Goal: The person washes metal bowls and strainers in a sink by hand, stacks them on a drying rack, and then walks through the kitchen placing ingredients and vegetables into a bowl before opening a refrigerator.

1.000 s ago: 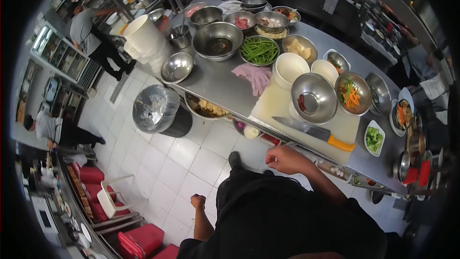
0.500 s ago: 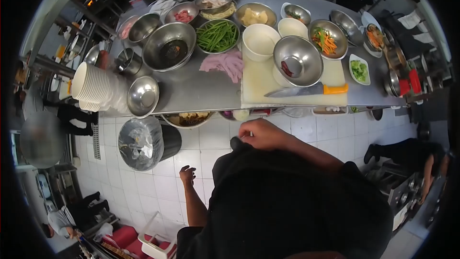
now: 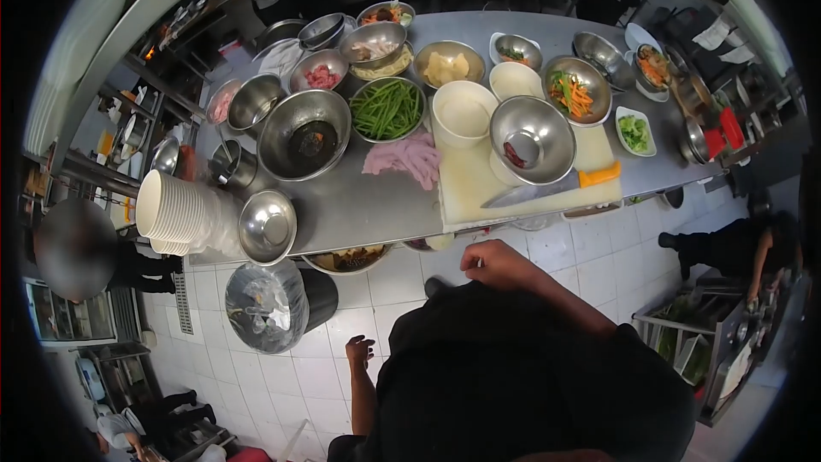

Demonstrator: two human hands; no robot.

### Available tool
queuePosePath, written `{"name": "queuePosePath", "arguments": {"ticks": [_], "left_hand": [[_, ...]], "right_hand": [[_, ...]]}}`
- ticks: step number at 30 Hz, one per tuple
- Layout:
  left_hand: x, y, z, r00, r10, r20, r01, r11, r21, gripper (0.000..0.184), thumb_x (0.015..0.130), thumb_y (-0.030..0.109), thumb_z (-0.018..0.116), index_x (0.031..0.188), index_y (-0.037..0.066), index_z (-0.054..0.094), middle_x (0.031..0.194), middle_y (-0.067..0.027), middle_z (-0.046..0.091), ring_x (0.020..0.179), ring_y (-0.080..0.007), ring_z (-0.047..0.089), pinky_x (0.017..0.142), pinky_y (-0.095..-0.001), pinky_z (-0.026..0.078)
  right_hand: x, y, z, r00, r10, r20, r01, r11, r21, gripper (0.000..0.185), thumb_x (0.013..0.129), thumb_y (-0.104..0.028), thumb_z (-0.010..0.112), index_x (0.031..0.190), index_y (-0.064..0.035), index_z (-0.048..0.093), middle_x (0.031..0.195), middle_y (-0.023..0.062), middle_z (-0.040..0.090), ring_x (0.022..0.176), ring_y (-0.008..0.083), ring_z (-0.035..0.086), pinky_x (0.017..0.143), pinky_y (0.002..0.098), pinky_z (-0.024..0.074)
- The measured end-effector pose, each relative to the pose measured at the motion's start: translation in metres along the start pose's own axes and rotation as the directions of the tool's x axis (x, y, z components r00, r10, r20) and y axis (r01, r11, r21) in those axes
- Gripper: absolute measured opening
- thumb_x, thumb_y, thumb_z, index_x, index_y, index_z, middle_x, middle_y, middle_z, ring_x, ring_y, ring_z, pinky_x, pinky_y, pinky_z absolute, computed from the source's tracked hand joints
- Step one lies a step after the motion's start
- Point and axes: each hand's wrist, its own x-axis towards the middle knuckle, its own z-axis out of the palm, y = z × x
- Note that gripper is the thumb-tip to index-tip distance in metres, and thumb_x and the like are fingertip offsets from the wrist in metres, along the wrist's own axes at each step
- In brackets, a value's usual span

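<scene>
My right hand [image 3: 496, 263] is closed in a loose fist in front of the counter's near edge, nothing visible in it. Lower and to the left, my left hand [image 3: 360, 348] hangs above the floor, fingers loosely bent and apart, holding nothing. Nearest to my right hand is the cutting board [image 3: 466, 192], where a knife with an orange handle [image 3: 599, 174] lies. A steel bowl with dried red chilies [image 3: 534, 139] and a white tub [image 3: 464, 114] stand at the board. A pink cloth [image 3: 405, 160] lies beside it, near a bowl of green beans [image 3: 386, 109].
A lined trash bin [image 3: 267, 306] stands on the floor at the left. Stacked white tubs [image 3: 175, 210] and a small steel bowl [image 3: 268, 228] sit at the counter's left end. Other people are at the left, back and right. More food bowls cover the back of the counter [image 3: 342, 210].
The view has swung round, so the counter now lies nearly level across it. My left hand has gone from a fist to loosely open. My right hand stays closed near the counter edge.
</scene>
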Motion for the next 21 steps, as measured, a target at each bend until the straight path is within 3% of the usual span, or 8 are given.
{"name": "queuePosePath", "arguments": {"ticks": [7, 10, 12, 13, 17, 19, 21], "left_hand": [[-0.022, 0.018, -0.022, 0.995, 0.091, 0.052, -0.092, 0.995, 0.023, 0.022, 0.064, 0.006, 0.067, 0.084, 0.002, 0.059, 0.065, -0.0069, 0.057, 0.057, -0.0158, 0.055, 0.049, -0.0279, 0.046], [-0.071, 0.129, -0.034, 0.973, 0.225, 0.059, -0.213, 0.964, -0.161, 0.013, 0.067, 0.009, 0.068, 0.072, 0.003, 0.057, 0.060, -0.0038, 0.055, 0.054, -0.0124, 0.052, 0.050, -0.0246, 0.043], [-0.093, 0.196, -0.034, 0.980, 0.190, 0.064, -0.165, 0.945, -0.283, 0.015, 0.069, 0.010, 0.068, 0.066, 0.003, 0.055, 0.058, -0.0017, 0.053, 0.052, -0.0100, 0.049, 0.049, -0.0223, 0.039], [-0.102, 0.230, -0.032, 0.957, 0.282, 0.064, -0.259, 0.933, -0.250, 0.017, 0.070, 0.010, 0.068, 0.063, 0.004, 0.053, 0.057, -0.0002, 0.052, 0.052, -0.0082, 0.046, 0.049, -0.0216, 0.037], [-0.083, 0.331, 0.003, 0.767, 0.639, 0.050, -0.640, 0.768, 0.000, 0.025, 0.070, 0.010, 0.067, 0.061, 0.002, 0.045, 0.054, 0.0049, 0.039, 0.054, -0.0046, 0.034, 0.049, -0.0205, 0.031], [-0.077, 0.378, 0.031, 0.695, 0.716, 0.067, -0.713, 0.698, -0.061, 0.021, 0.068, 0.009, 0.067, 0.063, 0.002, 0.048, 0.054, 0.0011, 0.044, 0.052, -0.0084, 0.041, 0.050, -0.0243, 0.036], [-0.052, 0.406, 0.057, 0.457, 0.888, 0.050, -0.886, 0.450, 0.108, 0.015, 0.064, 0.006, 0.066, 0.069, 0.003, 0.053, 0.063, -0.0056, 0.052, 0.056, -0.0179, 0.050, 0.055, -0.0294, 0.041]], "right_hand": [[0.023, -0.015, 0.004, 0.998, -0.069, 0.014, 0.069, 0.998, -0.005, 0.015, 0.068, -0.008, 0.058, 0.082, -0.0009, 0.060, 0.079, 0.0136, 0.061, 0.077, 0.0263, 0.059, 0.069, 0.0338, 0.0461], [0.030, -0.022, 0.002, 0.996, -0.091, 0.005, 0.091, 0.995, -0.049, 0.013, 0.068, -0.007, 0.057, 0.080, -0.0007, 0.059, 0.076, 0.0137, 0.061, 0.076, 0.0275, 0.059, 0.069, 0.0352, 0.0455], [0.037, -0.022, 0.006, 0.992, -0.123, -0.022, 0.121, 0.991, -0.057, 0.011, 0.068, -0.006, 0.056, 0.078, -0.0010, 0.059, 0.076, 0.0134, 0.060, 0.076, 0.0281, 0.058, 0.068, 0.0359, 0.0452], [0.042, -0.022, 0.008, 0.989, -0.147, -0.032, 0.145, 0.987, -0.066, 0.011, 0.068, -0.006, 0.056, 0.077, -0.0012, 0.059, 0.075, 0.0132, 0.060, 0.076, 0.0285, 0.058, 0.068, 0.0362, 0.0451], [0.053, -0.033, 0.008, 0.973, -0.194, -0.126, 0.184, 0.979, -0.085, 0.008, 0.067, -0.005, 0.055, 0.074, -0.0017, 0.059, 0.076, 0.0122, 0.060, 0.076, 0.0290, 0.058, 0.068, 0.0370, 0.0448], [0.051, -0.035, 0.003, 0.960, -0.221, -0.174, 0.203, 0.972, -0.115, 0.008, 0.067, -0.005, 0.055, 0.073, -0.0019, 0.059, 0.077, 0.0119, 0.060, 0.076, 0.0289, 0.058, 0.067, 0.0371, 0.0448], [0.042, -0.034, -0.004, 0.955, -0.201, -0.220, 0.177, 0.976, -0.123, 0.007, 0.067, -0.005, 0.055, 0.072, -0.0017, 0.059, 0.076, 0.0119, 0.061, 0.075, 0.0289, 0.058, 0.067, 0.0370, 0.0448]]}}
